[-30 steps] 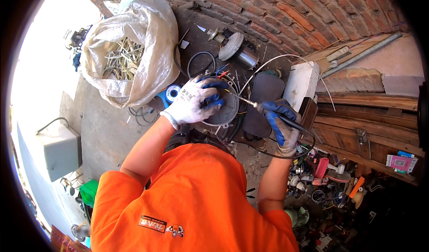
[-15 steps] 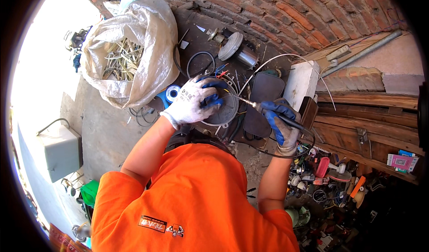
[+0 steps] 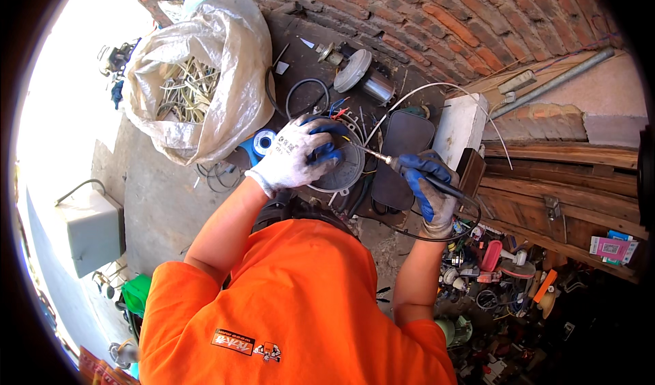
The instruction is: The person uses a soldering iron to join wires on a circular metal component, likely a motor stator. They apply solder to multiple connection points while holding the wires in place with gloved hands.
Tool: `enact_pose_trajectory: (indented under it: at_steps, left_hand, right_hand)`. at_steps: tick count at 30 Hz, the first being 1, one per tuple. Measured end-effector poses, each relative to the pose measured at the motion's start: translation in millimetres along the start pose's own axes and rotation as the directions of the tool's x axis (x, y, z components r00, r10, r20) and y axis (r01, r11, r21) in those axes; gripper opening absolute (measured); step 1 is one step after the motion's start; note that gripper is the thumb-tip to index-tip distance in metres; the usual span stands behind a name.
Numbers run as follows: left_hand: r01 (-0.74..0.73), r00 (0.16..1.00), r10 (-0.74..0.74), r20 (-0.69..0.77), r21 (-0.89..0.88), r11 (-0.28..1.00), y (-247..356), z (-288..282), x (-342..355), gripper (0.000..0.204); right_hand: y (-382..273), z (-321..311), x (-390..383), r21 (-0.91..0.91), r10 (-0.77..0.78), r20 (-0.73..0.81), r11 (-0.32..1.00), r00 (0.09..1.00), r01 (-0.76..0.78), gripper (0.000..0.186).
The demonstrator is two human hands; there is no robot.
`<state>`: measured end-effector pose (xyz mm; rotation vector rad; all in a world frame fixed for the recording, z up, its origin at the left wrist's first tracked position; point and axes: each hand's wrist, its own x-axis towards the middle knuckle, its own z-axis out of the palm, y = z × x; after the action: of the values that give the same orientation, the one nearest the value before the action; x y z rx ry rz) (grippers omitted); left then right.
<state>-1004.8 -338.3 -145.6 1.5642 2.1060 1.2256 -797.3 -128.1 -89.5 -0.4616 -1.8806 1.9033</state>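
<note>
My right hand (image 3: 431,190), in a white and blue work glove, is closed round the dark handle of a soldering iron. The soldering iron (image 3: 375,155) points left, its tip beside my left fingers. My gloved left hand (image 3: 292,156) lies over a round grey housing (image 3: 351,170), fingers curled in near its rim; what they pinch is hidden. Red and blue wires (image 3: 338,108) stick up behind those fingers. To the left of my left hand stands a solder spool (image 3: 263,142) with a blue and white face.
A big plastic sack (image 3: 239,64) of cable scraps stands at the back left. Behind the housing lies a metal motor-like part (image 3: 375,84). A dark flat pad (image 3: 402,139) and a white block (image 3: 462,129) are on the right. Mixed parts (image 3: 491,276) litter the lower right.
</note>
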Motion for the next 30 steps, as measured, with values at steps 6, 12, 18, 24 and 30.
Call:
enact_pose_trajectory:
  at_steps: [6, 12, 18, 24, 30]
  left_hand:
    - [-0.027, 1.000, 0.027, -0.006, 0.000, 1.000, 0.5, -0.1, 1.9, 0.023]
    - [-0.019, 1.000, 0.019, -0.012, 0.002, 1.000, 0.1, 1.2, 1.7, 0.023]
    - [-0.019, 0.999, 0.019, -0.027, -0.003, 1.000, -0.1, 1.0, 1.0, 0.023]
    - [-0.023, 0.999, 0.023, -0.037, -0.005, 1.000, -2.3, 2.6, -0.1, 0.024]
    - [-0.014, 0.999, 0.015, -0.029, 0.018, 1.000, -1.9, 3.2, 1.2, 0.025]
  right_hand:
    - [-3.9, 4.4, 2.7, 0.012, -0.024, 0.019, 1.000, 1.000, 0.024, 0.028]
    - [0.7, 1.3, 2.6, -0.045, -0.040, 0.009, 0.998, 0.999, 0.041, 0.026]
    - [-2.1, 7.0, 3.4, -0.033, -0.017, -0.007, 0.999, 1.000, 0.016, 0.024]
    - [-0.4, 5.6, 2.0, -0.047, -0.009, -0.022, 0.999, 1.000, 0.008, 0.025]
    - [-2.0, 6.9, 1.8, -0.047, 0.027, -0.036, 0.998, 0.999, -0.029, 0.023]
